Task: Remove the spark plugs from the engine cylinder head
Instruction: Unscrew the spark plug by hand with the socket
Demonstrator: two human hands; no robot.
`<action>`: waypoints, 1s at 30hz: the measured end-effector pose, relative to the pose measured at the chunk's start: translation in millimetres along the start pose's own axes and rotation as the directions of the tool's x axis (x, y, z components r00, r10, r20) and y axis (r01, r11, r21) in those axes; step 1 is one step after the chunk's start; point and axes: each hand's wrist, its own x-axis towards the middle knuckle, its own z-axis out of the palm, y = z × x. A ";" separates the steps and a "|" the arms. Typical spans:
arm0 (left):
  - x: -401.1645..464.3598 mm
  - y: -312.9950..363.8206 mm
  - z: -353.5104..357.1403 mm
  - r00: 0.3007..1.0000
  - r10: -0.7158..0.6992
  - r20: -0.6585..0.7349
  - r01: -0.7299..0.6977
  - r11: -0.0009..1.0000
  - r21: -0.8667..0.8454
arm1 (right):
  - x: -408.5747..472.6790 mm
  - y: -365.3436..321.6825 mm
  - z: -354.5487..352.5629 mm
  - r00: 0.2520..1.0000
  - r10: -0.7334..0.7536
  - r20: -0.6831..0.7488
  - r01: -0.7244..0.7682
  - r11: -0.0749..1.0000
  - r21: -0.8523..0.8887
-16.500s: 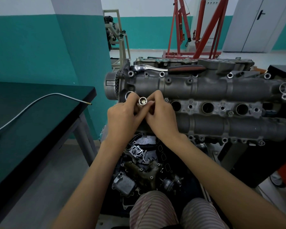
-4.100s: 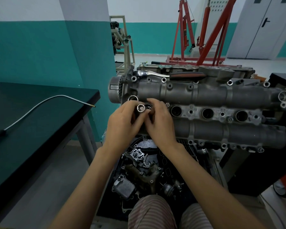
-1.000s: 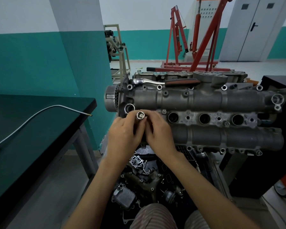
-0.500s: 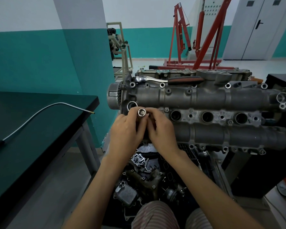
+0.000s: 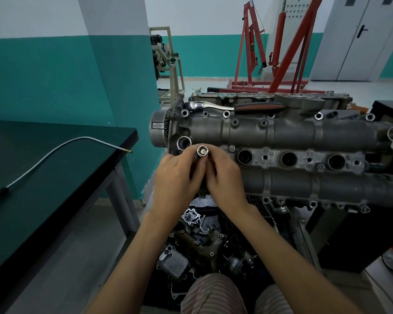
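A: Down low first, a heap of loose dark metal engine parts (image 5: 197,243) on the floor beside the striped trousers. Above it, both hands meet at the nearest end of the grey cast-metal cylinder head (image 5: 281,132).

B: And look at the grip: left hand (image 5: 177,180) and right hand (image 5: 225,175) both curl their fingers tight round a shiny chrome tubular spark plug socket (image 5: 202,151), its open square end facing us.

A: It stands in the first plug well, I'd say, though the hands hide the hole. No spark plug in sight; it's presumably down that well.

B: So this reads as the first plug, socket being turned or drawn out by hand. Next move wants a straight pull so the plug comes along.

A: Three open round plug wells (image 5: 289,159) sit in a row to the right, too dark to tell what's inside.

B: Behind, a chrome ratchet wrench with a black-and-red handle (image 5: 236,107) lies on the head's far edge, well within reach.

A: Left, a thin bent metal rod (image 5: 61,146) rests on the dark green workbench (image 5: 55,196). Far back, a red engine hoist (image 5: 281,53).

B: Nothing blocks the hands.
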 end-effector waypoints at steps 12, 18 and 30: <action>-0.3 2.0 0.1 0.999 0.000 -0.032 0.000 1.000 0.001 | -1.5 3.0 2.1 0.995 0.094 -0.035 -0.090 0.990 0.110; -0.5 0.9 0.4 1.000 -0.004 -0.001 0.004 1.000 0.018 | -1.5 4.1 2.5 1.000 0.025 -0.014 -0.025 0.999 0.038; -0.7 2.4 0.9 1.000 -0.013 -0.015 0.014 1.000 0.021 | -0.8 4.9 0.8 1.000 0.027 -0.014 -0.026 0.996 0.087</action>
